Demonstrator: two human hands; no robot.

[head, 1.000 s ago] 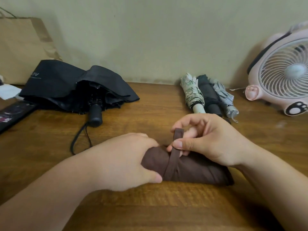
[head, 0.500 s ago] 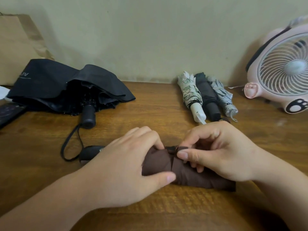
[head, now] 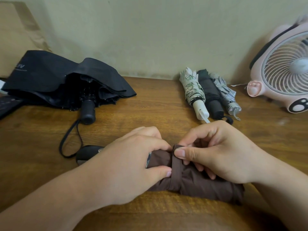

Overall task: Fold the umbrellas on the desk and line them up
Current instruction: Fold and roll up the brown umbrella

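Note:
A rolled brown umbrella (head: 200,185) lies across the wooden desk (head: 150,105) in front of me, its dark handle (head: 88,153) sticking out to the left. My left hand (head: 133,165) grips the roll near the handle end. My right hand (head: 216,154) pinches the brown closing strap (head: 175,174) wrapped around the roll, thumb on top. At the back right, a cream patterned umbrella (head: 193,90), a black one (head: 211,94) and a grey one (head: 225,94) lie folded side by side. A black umbrella (head: 55,77), collapsed but unrolled, lies at the back left.
A pink desk fan (head: 283,72) stands at the far right against the wall. A brown paper bag (head: 15,35) leans at the back left, with a dark flat object (head: 8,104) at the left edge. The black umbrella's wrist loop (head: 70,139) trails toward my left hand.
My right hand has brought the strap down and around the brown roll and now presses it on top. My left hand slid right along the roll, uncovering the handle.

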